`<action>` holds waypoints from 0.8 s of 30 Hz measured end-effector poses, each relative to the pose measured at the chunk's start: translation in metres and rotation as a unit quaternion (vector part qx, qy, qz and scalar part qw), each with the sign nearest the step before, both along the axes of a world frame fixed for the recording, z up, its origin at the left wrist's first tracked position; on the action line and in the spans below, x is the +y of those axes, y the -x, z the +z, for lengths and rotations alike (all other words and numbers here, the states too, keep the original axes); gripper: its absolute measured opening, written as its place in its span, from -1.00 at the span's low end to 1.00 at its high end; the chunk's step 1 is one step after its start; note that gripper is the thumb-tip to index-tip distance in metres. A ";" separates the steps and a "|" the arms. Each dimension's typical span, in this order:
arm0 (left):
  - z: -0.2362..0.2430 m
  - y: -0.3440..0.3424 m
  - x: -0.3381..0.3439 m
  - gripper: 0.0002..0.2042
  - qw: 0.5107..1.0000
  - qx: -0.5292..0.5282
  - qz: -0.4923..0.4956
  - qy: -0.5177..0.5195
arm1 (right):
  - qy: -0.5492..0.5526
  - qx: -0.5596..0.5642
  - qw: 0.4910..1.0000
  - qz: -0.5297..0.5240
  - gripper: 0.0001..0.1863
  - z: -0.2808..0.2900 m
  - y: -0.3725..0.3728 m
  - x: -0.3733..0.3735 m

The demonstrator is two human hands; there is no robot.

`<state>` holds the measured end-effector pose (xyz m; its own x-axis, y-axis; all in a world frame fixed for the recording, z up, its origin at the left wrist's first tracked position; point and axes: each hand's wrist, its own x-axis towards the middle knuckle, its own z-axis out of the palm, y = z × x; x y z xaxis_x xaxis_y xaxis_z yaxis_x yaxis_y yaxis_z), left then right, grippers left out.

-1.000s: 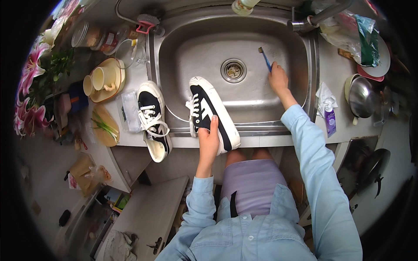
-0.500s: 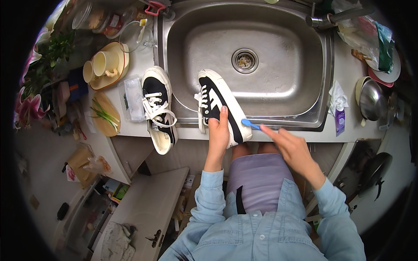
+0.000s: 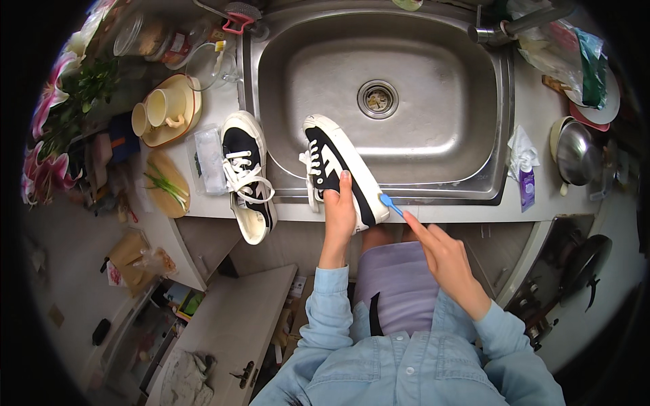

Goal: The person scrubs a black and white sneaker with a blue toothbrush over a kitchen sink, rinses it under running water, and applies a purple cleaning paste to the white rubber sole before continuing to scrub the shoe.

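Note:
A black and white sneaker (image 3: 357, 168) is tilted on its side over the near left edge of the sink, its white sole edge facing right. My left hand (image 3: 339, 218) grips it by the heel end, thumb lying on the upper. In my right hand (image 3: 444, 254) is a blue toothbrush (image 3: 391, 204), its head touching the sole edge near the heel. The bristles are hidden. The matching sneaker (image 3: 246, 177), white laces loose, rests upright on the counter to the left, its heel reaching past the front edge.
The steel sink (image 3: 433, 88) has a faucet (image 3: 504, 32) at back right. A tray with cups (image 3: 164, 107), a glass (image 3: 204, 68) and a cutting board with scallions (image 3: 164, 181) stand left. Tissue (image 3: 523, 152) and a metal bowl (image 3: 579, 154) are right. A cabinet door (image 3: 233, 325) hangs open below.
My right hand and the toothbrush have shifted slightly down and left along the sole edge. The held sneaker's toe has tipped a little to the left. My left hand keeps its grip.

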<state>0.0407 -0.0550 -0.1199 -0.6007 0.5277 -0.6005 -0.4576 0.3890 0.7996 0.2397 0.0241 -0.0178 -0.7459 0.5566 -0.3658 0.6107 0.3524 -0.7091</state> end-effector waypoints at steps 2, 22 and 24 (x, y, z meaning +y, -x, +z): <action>0.006 0.000 0.001 -0.62 1.000 -0.014 -0.005 0.000 | 0.016 -0.022 1.000 0.005 -0.25 0.010 -0.006 -0.003; 0.002 -0.007 -0.005 -0.63 1.000 0.024 0.002 0.003 | -0.009 0.005 0.999 -0.052 -0.26 0.007 0.020 0.002; -0.001 -0.007 -0.005 -0.62 1.000 0.015 -0.004 0.013 | -0.014 -0.045 0.998 -0.035 -0.26 0.015 0.015 -0.010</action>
<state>0.0476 -0.0604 -0.1210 -0.6141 0.5168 -0.5965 -0.4313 0.4132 0.8020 0.2244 0.0137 -0.0029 -0.6701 0.6173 -0.4121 0.6948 0.3263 -0.6410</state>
